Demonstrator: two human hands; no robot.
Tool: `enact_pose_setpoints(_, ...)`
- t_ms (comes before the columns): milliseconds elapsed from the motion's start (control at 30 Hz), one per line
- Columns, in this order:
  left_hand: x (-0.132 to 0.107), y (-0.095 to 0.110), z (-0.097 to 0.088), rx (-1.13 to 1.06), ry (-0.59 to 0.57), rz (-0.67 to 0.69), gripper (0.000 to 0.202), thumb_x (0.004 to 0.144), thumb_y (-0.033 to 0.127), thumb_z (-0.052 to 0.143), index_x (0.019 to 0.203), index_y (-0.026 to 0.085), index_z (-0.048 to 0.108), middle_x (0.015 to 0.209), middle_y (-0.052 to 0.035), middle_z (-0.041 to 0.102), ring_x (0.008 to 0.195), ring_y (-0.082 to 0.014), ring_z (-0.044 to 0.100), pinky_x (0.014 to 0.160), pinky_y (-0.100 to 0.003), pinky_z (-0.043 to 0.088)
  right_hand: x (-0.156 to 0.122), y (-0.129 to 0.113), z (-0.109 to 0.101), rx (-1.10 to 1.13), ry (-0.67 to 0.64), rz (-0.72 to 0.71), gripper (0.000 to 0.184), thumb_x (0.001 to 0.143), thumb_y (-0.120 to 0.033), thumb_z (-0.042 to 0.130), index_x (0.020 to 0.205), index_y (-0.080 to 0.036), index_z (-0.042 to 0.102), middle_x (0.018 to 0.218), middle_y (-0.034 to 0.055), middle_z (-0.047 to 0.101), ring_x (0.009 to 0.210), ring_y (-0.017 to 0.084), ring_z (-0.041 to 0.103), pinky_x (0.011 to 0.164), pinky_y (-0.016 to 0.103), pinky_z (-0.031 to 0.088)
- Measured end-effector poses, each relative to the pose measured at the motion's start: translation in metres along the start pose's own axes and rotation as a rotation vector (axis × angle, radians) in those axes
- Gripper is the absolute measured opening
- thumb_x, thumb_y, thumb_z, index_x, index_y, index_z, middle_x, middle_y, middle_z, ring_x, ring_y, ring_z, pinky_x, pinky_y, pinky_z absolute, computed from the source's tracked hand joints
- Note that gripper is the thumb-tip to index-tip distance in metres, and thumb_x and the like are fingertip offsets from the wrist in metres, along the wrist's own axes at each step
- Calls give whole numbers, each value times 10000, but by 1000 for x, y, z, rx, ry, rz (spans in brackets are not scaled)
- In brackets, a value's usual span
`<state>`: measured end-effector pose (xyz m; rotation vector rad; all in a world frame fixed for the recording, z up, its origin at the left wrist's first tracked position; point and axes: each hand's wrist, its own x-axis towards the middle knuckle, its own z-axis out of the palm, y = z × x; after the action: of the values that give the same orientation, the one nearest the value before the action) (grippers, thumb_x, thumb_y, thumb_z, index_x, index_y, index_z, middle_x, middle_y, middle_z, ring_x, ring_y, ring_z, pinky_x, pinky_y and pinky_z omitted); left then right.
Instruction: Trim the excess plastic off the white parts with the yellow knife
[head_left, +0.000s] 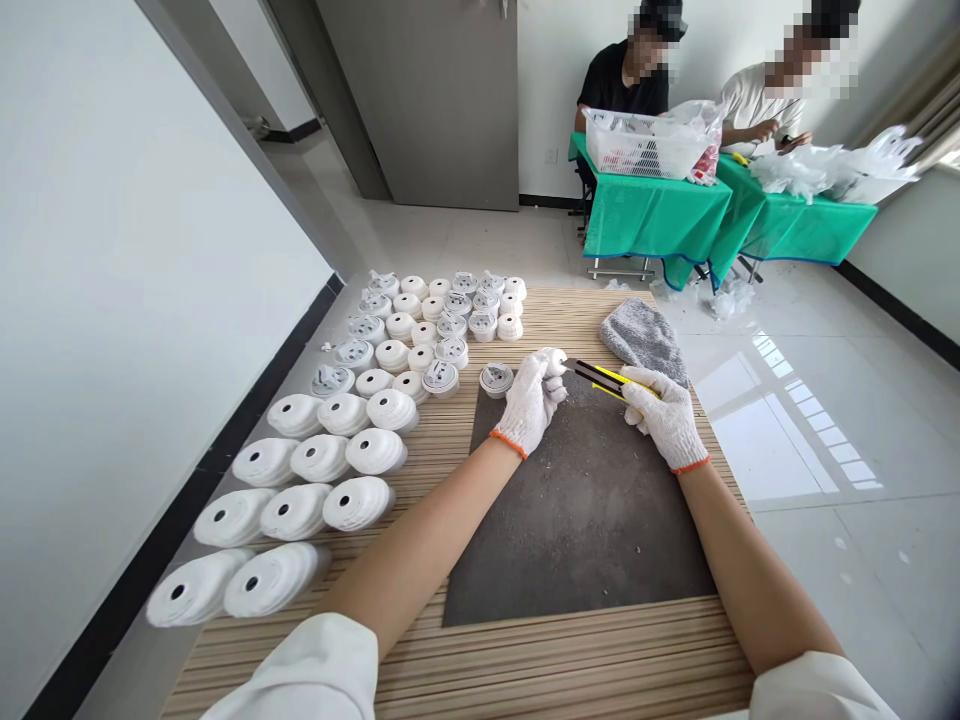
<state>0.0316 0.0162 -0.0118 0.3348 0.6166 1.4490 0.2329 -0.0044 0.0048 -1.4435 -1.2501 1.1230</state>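
Both hands wear white knit gloves with orange cuffs. My left hand (531, 402) is closed round a small white round piece (555, 357), held over the far part of a dark grey mat (577, 500). In my right hand (664, 412) is a yellow and black utility knife (611, 380), its blade out and pointing left. The blade tip meets or nearly meets the white piece; which one I cannot tell. Just left of my left hand sits a round white part with grey fittings (496, 379), at the mat's far left corner.
Rows of white round pieces with dark centre holes (292, 510) and grey-topped round parts (356, 352) fill the left of the striped table (600, 660). A grey cloth (641, 335) lies far right. Beyond, two people sit at green-covered tables (652, 220) with a white basket (634, 145) and plastic bags.
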Motion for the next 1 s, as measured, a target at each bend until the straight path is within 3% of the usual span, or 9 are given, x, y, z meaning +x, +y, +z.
enact_pose_setpoints(400, -5, 5, 10, -54, 117, -17, 245, 815, 277, 773, 768, 176, 555, 668, 52, 485, 500, -23, 412, 444, -135, 340, 2, 5, 0, -36, 12, 19, 595, 771, -515, 770, 1241, -153, 716, 513, -15, 614, 437, 108, 512, 382, 176, 360)
enact_pose_setpoints(1000, -6, 10, 13, -102, 139, -81, 233, 902, 272, 708, 770, 182, 539, 670, 33, 521, 481, -33, 415, 424, -141, 359, 2, 4, 1, -45, 29, 11, 582, 774, -526, 755, 1227, -162, 720, 518, -16, 617, 434, 116, 519, 383, 188, 360)
